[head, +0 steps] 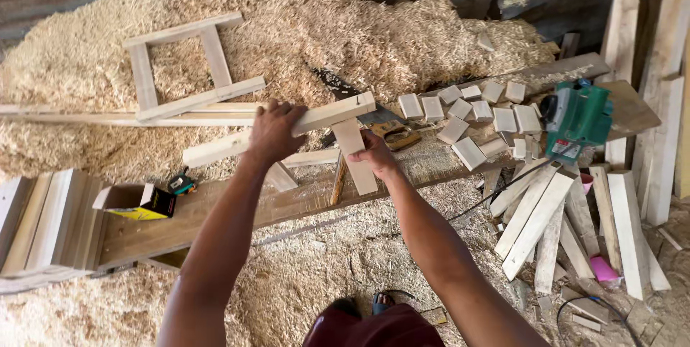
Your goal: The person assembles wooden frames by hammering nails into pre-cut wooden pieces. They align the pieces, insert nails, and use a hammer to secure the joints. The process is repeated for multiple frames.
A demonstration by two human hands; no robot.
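Wood shavings heap behind a long plank surface (215, 221) in a rough workshop. Above that surface, the left hand (273, 131) closes its grip around a pale wooden rail (280, 131), which is joined to short square legs. The right hand (374, 154) wraps one leg (353, 154) near the rail. On the surface, left of the hands, an open yellow-and-black cardboard box (136, 201) lies tipped; its contents cannot be seen. Right of the hands sit small wood blocks (467, 113) and a green power planer (577, 118).

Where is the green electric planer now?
The green electric planer sits at the right end of the workbench plank, just right of the small wooden blocks.
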